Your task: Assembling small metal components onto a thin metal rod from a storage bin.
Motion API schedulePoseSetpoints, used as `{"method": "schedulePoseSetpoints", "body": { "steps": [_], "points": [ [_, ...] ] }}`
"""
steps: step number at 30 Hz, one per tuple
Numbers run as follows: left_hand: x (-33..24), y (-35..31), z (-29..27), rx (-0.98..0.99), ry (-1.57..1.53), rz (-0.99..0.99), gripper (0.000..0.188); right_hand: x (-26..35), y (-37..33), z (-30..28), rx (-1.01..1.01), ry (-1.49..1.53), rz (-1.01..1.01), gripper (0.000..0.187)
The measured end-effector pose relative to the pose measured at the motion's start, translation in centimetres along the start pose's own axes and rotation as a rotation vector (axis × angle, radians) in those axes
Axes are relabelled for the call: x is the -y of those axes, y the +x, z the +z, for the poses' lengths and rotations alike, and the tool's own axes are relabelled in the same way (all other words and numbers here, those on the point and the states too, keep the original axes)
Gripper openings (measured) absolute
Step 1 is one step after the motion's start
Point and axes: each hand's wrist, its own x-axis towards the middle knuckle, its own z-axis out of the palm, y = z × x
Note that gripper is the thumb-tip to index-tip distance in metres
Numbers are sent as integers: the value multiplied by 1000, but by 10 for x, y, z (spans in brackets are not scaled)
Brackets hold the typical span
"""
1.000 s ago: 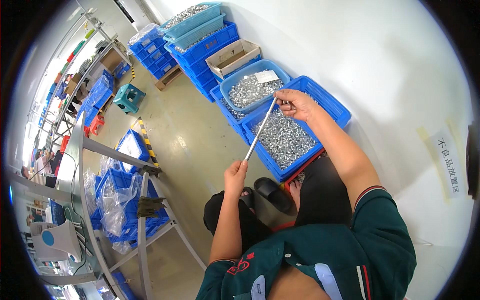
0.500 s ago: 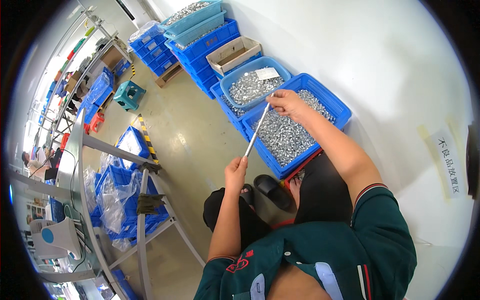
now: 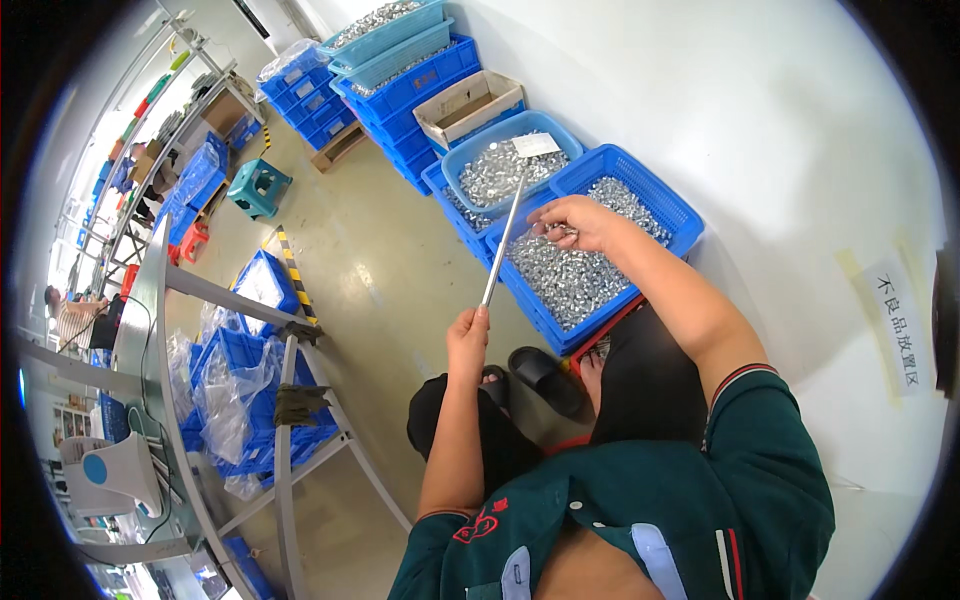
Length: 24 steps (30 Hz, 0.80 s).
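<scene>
My left hand (image 3: 467, 343) is closed around the lower end of a slim silver metal rod (image 3: 505, 240), which slants up and away from it. The rod's upper tip stands free in front of the light-blue basin. Over the blue basket (image 3: 680, 222) is my right hand (image 3: 582, 222), its fingers curled together, a little to the right of the rod and apart from it. Shiny bits show at those fingers, but I cannot make out whether they are held or lie behind. Many small silver metal parts (image 3: 570, 285) fill the basket below.
Beyond the basket, a light-blue basin (image 3: 455, 160) holds more metal parts and a white paper slip (image 3: 536, 145). Stacked blue crates (image 3: 400, 115) line the white wall. A metal-framed table (image 3: 285, 470) stands at left, near plastic-wrapped crates (image 3: 235, 400). A green stool (image 3: 258, 188) stands farther off.
My right hand has come off the rod's upper tip and moved slightly right and down. The rod has tipped more upright in my left hand.
</scene>
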Motion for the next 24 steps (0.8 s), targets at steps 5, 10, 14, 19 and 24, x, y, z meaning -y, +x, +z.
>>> {"method": "schedulePoseSetpoints", "body": {
  "steps": [5, 10, 14, 19, 24],
  "points": [
    [5, 1, 0, -25, 38, 39, 32, 7, 0, -14, 35, 244, -55, 17],
    [7, 0, 0, 9, 110, 86, 32, 8, 1, -24, -9, 305, -78, 25],
    [6, -2, 0, 25, 141, 87, 33, 11, 1, -18, -56, 438, -139, 30],
    [-6, -8, 7, 30, 154, -11, 33, 9, 3, -19, -23, 443, -138, 30],
    [-2, -7, 5, 28, 132, -15, 33, 10, 2, -12, -23, 333, -272, 30]
  ]
}}
